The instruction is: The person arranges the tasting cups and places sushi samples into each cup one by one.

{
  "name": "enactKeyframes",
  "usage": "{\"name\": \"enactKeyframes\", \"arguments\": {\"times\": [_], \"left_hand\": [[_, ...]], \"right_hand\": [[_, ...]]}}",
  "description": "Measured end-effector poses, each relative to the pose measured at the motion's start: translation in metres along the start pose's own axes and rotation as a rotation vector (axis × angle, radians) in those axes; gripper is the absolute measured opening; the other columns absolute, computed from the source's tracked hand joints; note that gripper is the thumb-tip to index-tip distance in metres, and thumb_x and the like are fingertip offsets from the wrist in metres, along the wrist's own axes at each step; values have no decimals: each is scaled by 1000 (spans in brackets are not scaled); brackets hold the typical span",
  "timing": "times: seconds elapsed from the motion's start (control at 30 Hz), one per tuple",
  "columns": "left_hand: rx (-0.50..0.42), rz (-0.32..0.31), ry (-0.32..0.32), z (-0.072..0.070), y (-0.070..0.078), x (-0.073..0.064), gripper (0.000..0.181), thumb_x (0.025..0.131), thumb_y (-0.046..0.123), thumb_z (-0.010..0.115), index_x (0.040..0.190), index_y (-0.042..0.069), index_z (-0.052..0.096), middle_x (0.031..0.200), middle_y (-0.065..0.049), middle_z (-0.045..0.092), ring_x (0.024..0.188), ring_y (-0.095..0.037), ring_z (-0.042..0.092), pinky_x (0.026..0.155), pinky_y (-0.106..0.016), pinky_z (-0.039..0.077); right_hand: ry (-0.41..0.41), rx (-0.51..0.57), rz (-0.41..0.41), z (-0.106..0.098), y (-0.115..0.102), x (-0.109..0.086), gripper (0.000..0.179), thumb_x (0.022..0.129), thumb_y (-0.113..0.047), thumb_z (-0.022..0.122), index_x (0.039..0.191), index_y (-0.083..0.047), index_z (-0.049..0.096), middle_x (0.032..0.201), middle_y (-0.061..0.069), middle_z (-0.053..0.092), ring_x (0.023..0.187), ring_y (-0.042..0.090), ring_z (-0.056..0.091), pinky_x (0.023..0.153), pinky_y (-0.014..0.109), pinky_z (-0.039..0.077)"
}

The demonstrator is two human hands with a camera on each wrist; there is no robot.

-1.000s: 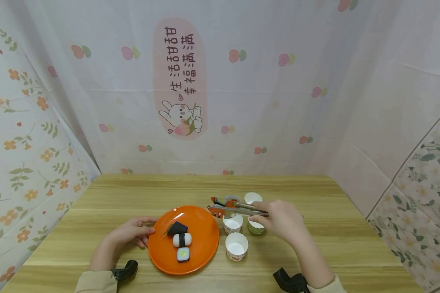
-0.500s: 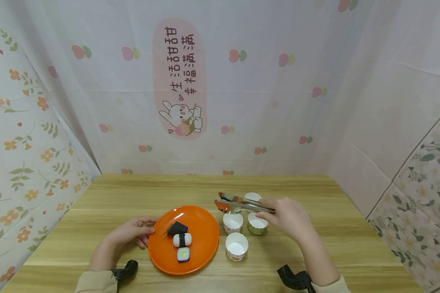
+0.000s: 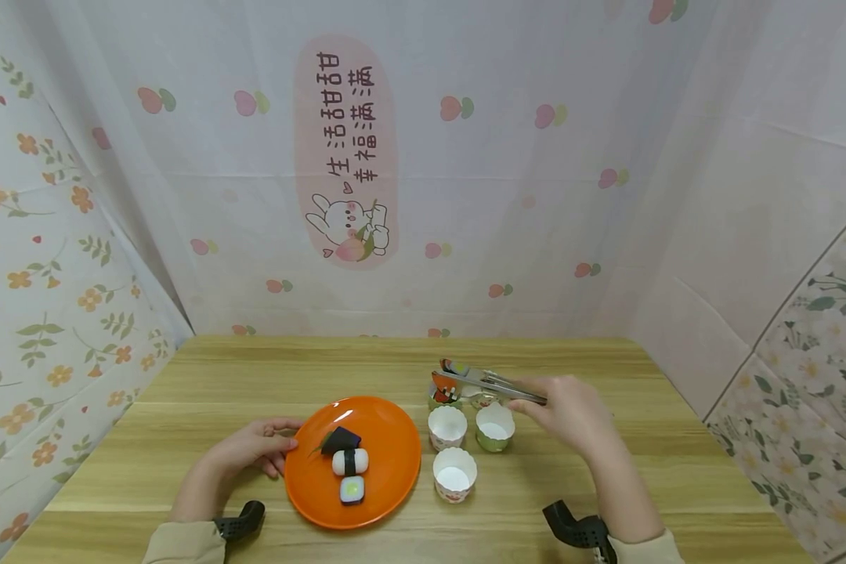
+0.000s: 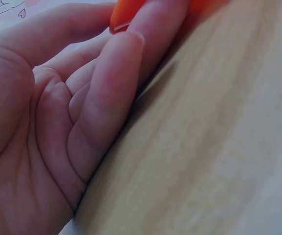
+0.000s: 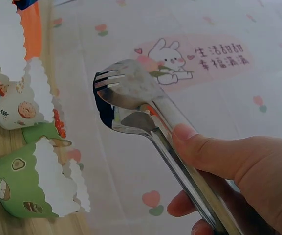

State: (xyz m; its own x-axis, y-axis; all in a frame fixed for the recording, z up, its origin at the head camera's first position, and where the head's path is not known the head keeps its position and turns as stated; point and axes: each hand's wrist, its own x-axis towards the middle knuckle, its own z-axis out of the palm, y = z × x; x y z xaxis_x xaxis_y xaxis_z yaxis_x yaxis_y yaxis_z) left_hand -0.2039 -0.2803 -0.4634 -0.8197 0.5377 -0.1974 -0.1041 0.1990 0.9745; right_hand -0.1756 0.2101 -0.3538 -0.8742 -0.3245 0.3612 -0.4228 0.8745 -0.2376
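Observation:
My left hand (image 3: 257, 448) is at the left rim of an orange plate (image 3: 391, 486), its thumb and fingers pinching the edge. On the plate lie a dark cone-shaped hand roll (image 3: 341, 440), a white sushi piece with a black band (image 3: 350, 462) and a square sushi roll (image 3: 352, 490). My right hand (image 3: 571, 411) grips metal tongs (image 5: 160, 117). Between the tong tips is a dark-wrapped sushi roll (image 5: 103, 107), partly covered by the metal. The tips are over the back-left paper cup, which they mostly hide in the head view.
Several paper cups stand right of the plate: a white one (image 3: 455, 479) in front, another white one (image 3: 447, 429) behind it and a green one (image 3: 495, 429) beside that. Further cups sit behind, partly hidden by the tongs. A patterned curtain (image 3: 423, 196) hangs behind the wooden table (image 3: 254, 376).
My right hand has moved right and away from me, carrying the tongs and sushi roll from near the plate's edge to the back cups. The left hand and plate have stayed put.

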Motion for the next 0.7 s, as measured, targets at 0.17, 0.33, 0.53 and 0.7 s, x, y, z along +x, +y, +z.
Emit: {"name": "enactKeyframes", "arguments": {"times": [0.17,0.33,0.53,0.7], "left_hand": [[-5,4,4,2,1,0,54,97,13,56,139,-14,35,76,-10,65,61,-14,63,55,-25,54],[-6,5,0,3,3,-1,54,97,13,55,139,-14,34,76,-10,65,61,-14,63,54,-25,54],[-12,11,-9,3,4,-2,54,97,12,55,138,-15,33,76,-10,65,61,-13,63,55,-24,54],[-17,11,-8,3,3,-1,54,97,12,56,138,-15,34,76,-10,65,61,-14,63,54,-24,54]], "right_hand": [[-12,4,33,-1,7,0,41,81,-39,74,113,-14,73,80,-4,68,48,7,37,44,27,28],[-24,10,63,-2,13,-2,44,84,-42,71,116,-12,71,86,1,70,48,8,38,43,28,28],[-24,3,76,-2,19,-3,45,83,-42,71,115,-10,71,100,10,71,52,9,44,44,28,31],[-19,-10,94,0,26,-3,44,82,-43,72,113,-12,72,94,6,71,50,10,40,42,28,27]]}}
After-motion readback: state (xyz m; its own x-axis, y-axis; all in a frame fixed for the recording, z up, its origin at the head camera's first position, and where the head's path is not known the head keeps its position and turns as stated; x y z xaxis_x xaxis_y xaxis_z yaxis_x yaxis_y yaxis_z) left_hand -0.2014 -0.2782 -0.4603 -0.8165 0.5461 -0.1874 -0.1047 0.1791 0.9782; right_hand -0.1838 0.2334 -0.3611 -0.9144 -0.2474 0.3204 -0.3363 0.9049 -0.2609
